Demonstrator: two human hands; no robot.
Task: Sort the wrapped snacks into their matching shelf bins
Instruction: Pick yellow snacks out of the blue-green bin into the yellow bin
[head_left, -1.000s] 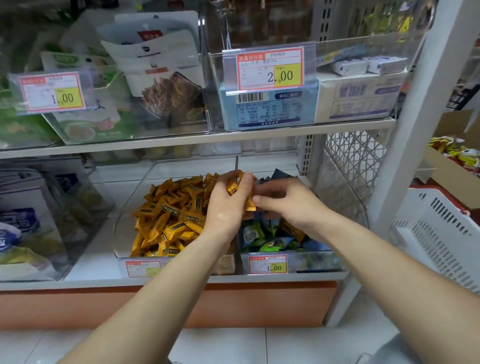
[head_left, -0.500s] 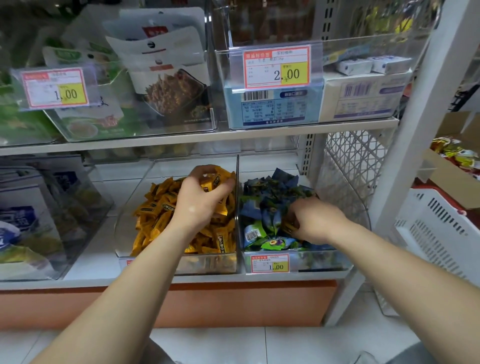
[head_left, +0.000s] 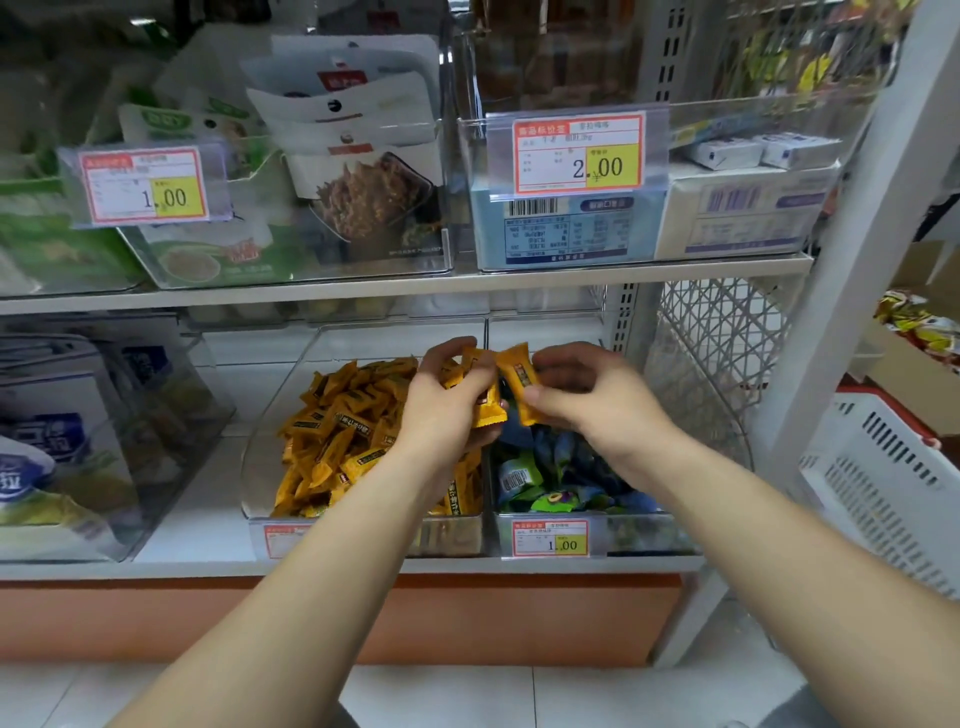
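The orange snack (head_left: 517, 376) is judged light, soft and slippery in its film wrapper, so pinch it mid-body, as fingers of the right hand (head_left: 597, 400) do above the orange bin (head_left: 260, 457) edge, while the left hand (head_left: 447, 415) clutches others.

The 2 arms are bare: the left forearm (head_left: 311, 571) and right forearm (head_left: 779, 530) are uncovered down to the bottom edge of the view, as are the left hand (head_left: 447, 415) and right hand (head_left: 597, 410). A patch of grey cloth (head_left: 815, 713) shows at the bottom right; which garment it is cannot be told.

Shop — price tags (head_left: 577, 154) on shelves (head_left: 395, 287)
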